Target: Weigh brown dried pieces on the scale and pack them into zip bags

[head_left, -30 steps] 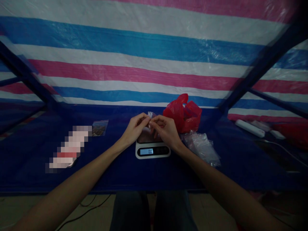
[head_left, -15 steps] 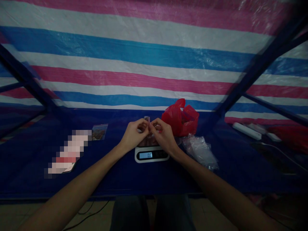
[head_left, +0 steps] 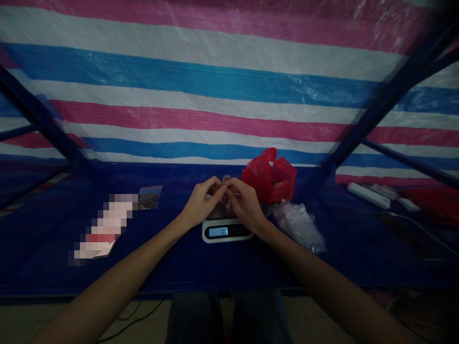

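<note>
My left hand [head_left: 205,199] and my right hand [head_left: 244,200] meet above a small white digital scale [head_left: 226,239], fingertips pinched together. Between them is a small clear plastic bag [head_left: 227,179], mostly hidden by the fingers; its upper part shows just beyond them. The scale's lit display reads 0.0, and the hands partly cover its weighing plate. Right of my right hand stands an open red plastic bag [head_left: 268,177] with something brownish inside. Close to my right wrist lies a stack of clear zip bags [head_left: 300,227].
A filled zip bag [head_left: 149,198] with brown contents lies to the left, beside a blurred-out pinkish object [head_left: 107,224]. On the right are a white power strip [head_left: 368,195], a dark phone-like slab [head_left: 407,234] and a white cable. Striped sheeting [head_left: 215,86] hangs behind the blue table [head_left: 172,272].
Both hands stay over the scale, their fingers shifting slightly on the clear bag. Its visible upper part sits a little farther right and looks more crumpled. The display still reads 0.0.
</note>
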Available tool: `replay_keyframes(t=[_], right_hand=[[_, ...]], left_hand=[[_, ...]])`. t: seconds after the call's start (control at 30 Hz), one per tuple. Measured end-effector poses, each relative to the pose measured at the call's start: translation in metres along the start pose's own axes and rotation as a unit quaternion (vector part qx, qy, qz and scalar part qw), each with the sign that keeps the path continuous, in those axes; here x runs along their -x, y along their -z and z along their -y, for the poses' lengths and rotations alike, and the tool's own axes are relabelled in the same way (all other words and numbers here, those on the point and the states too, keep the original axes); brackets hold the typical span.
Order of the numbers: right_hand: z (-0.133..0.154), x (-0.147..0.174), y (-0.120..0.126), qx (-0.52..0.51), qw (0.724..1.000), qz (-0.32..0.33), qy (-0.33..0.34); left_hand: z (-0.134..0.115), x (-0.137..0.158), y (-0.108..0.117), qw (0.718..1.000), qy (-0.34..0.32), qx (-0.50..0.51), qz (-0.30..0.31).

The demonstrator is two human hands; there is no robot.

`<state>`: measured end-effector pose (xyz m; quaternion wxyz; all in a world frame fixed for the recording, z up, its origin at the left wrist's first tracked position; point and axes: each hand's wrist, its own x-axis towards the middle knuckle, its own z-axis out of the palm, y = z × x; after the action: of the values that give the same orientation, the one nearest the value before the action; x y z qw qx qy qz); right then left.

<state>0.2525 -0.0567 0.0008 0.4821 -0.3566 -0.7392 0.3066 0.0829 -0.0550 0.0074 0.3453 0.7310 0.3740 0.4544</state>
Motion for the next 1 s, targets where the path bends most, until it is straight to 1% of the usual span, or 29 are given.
replay_keyframes(t=[0.1,0.17,0.23,0.3,0.37,0.43,0.53,0.73,0.9,1.0], right_hand=[[-0.0033,-0.0022,0.0008,-0.031,1.0,-0.006,0.0],[-0.0056,-0.0038,0.0008,-0.054,0.998,-0.015,-0.008],[-0.0075,-0.0047,0.0005,-0.064,0.998,-0.022,-0.016],[-0.0084,-0.0046,0.0,-0.053,0.998,-0.023,-0.016],[-0.0081,-0.0037,-0.0005,-0.02,1.0,-0.023,-0.002],[-0.0071,-0.0028,-0.0008,0.026,0.999,-0.032,0.022],[-0.0058,-0.0026,-0.0005,0.064,0.996,-0.041,0.049],[-0.0049,-0.0048,0.0025,0.073,0.995,-0.021,0.071],[-0.0068,-0.0041,0.0033,0.063,0.995,0.03,0.068],[-0.0088,-0.0038,0.0036,0.069,0.995,0.035,0.06]], left_hand=[[0.0002,-0.0005,0.0004,1.0,-0.005,0.003,0.004],[0.0003,-0.0003,0.0004,1.0,-0.007,-0.022,0.004],[0.0002,0.0005,0.0001,0.997,-0.014,-0.076,0.001],[0.0001,0.0015,-0.0002,0.988,-0.025,-0.153,-0.008],[0.0002,0.0022,-0.0005,0.974,-0.037,-0.224,-0.024],[0.0008,0.0025,-0.0005,0.965,-0.041,-0.258,-0.034],[0.0027,0.0026,-0.0002,0.962,-0.046,-0.269,-0.024],[0.0016,0.0031,0.0006,0.953,-0.05,-0.3,-0.015],[-0.0031,0.0004,0.0053,0.955,-0.028,-0.296,0.016],[-0.0024,-0.0014,0.0079,0.954,-0.03,-0.297,0.034]])
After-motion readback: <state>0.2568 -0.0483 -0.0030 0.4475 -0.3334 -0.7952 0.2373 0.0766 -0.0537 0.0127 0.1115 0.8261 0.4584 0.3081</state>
